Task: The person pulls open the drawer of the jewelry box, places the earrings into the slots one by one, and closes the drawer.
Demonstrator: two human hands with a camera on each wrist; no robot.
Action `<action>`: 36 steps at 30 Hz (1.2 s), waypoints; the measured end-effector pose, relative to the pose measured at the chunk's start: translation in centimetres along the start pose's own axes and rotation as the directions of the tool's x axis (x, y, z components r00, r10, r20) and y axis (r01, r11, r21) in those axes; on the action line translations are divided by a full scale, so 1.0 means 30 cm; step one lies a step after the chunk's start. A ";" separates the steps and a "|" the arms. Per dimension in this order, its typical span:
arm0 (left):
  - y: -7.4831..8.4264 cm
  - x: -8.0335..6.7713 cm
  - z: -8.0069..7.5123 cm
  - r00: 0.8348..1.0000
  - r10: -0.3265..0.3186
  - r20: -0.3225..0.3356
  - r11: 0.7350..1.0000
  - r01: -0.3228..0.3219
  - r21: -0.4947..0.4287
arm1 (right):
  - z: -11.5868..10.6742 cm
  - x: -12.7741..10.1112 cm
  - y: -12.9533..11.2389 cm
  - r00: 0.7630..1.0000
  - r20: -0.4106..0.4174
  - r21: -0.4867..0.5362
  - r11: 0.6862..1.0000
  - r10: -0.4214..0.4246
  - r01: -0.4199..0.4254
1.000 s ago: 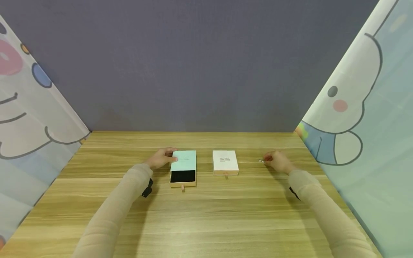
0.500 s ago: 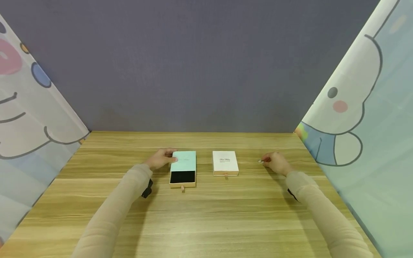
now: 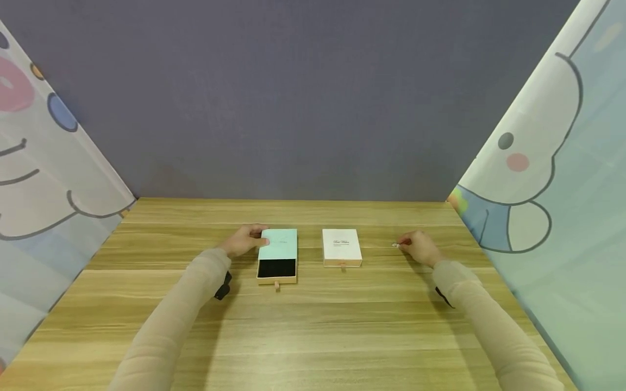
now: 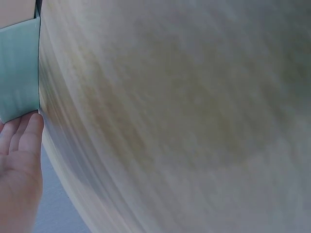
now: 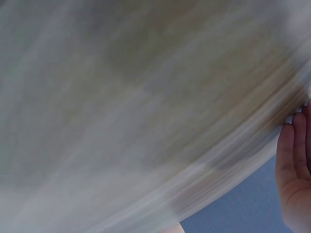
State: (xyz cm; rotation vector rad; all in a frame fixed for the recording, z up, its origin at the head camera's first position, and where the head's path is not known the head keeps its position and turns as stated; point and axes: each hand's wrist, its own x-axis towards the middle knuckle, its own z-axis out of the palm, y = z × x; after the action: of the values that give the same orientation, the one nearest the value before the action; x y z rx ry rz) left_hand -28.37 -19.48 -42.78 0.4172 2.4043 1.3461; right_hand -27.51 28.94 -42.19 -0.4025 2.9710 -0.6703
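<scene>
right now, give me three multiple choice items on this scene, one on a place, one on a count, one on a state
1. Where is the left hand?
A. at the far left corner of the mint box
B. on the white box
C. flat on the near table edge

2. How many boxes stand on the table?
A. one
B. two
C. four

3. What state is the mint box's drawer in?
A. fully shut
B. pulled out, black lining showing
C. lying apart from the box

Answers:
1 A, the fingers rest against that corner.
2 B, only a mint box and a white box show.
3 B, the drawer juts toward the person with its dark inside bare.
</scene>
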 end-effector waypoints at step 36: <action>0.001 -0.001 -0.003 1.000 -0.022 0.000 1.000 0.022 -0.017 | 0.008 0.009 0.006 0.999 -0.027 0.050 0.998 0.025 -0.024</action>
State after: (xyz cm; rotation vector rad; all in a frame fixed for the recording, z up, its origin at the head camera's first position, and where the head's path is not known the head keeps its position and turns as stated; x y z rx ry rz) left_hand -28.39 -19.54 -42.70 0.3853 2.3891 1.3567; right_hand -27.78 28.92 -42.49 -0.3560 2.9726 -0.7514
